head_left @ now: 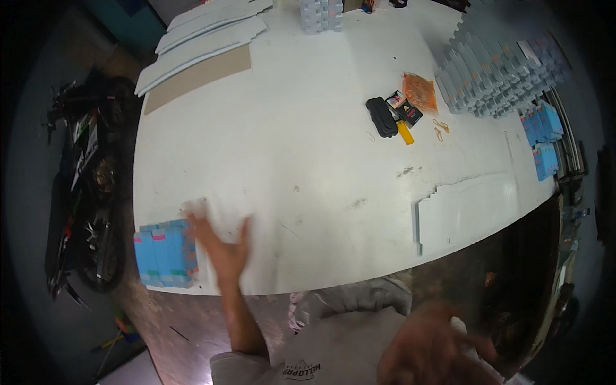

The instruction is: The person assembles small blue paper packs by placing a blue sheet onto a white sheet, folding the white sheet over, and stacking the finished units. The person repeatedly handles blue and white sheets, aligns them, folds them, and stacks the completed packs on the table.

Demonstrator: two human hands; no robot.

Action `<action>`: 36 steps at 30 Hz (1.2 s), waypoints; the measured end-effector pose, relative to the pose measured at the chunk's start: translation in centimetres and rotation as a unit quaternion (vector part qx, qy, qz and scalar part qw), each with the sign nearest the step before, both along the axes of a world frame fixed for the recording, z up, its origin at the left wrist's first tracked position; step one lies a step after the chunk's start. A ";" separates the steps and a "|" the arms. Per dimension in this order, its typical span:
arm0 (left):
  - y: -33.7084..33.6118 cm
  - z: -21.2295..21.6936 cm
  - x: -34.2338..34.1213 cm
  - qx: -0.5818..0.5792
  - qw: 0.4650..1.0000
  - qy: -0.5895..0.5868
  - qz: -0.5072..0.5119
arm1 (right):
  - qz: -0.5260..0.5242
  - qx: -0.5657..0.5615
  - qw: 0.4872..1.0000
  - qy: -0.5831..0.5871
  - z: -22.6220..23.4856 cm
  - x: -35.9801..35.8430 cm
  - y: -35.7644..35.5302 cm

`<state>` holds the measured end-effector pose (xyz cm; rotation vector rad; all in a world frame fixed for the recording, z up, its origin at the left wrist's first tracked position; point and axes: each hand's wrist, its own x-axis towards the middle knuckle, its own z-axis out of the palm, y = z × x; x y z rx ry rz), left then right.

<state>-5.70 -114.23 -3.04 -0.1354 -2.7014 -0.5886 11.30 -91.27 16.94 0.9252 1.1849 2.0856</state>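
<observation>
My left hand (221, 247) is over the near left part of the white table (289, 160). Its thumb stands well apart from the fingers, which are stretched and a little blurred, and nothing shows in its grasp. Just beside the fingers, at the table's left corner, sits a block of light-blue stacked pieces (163, 253) with pink and green marks on its edges. Low in front of my body, off the table's edge, is my right hand (427, 346), strongly smeared by motion. A small white thing (458, 325) shows next to it; whether the hand touches it I cannot tell.
Flat white sheets (208, 29) lie far left. A tall stack of grey-white notched pieces (494, 74) stands far right, near more blue bundles (543, 122). A black pouch (382, 117), a yellow lighter-like item (405, 133) and an orange packet (419, 93) lie right of centre. A motorbike (90, 186) stands left.
</observation>
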 end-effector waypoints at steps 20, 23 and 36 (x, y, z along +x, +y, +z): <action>10.3 -3.0 1.2 0.055 0.950 -0.116 -0.283 | -0.065 0.633 0.719 -0.279 -3.4 -2.7 2.5; 10.4 -2.8 1.2 0.039 0.947 -0.140 -0.287 | -0.053 0.654 0.674 -0.340 -4.7 -2.5 2.4; 10.3 -2.5 1.1 -0.014 0.950 -0.105 -0.294 | -0.035 0.702 0.565 -0.432 -8.5 0.9 3.6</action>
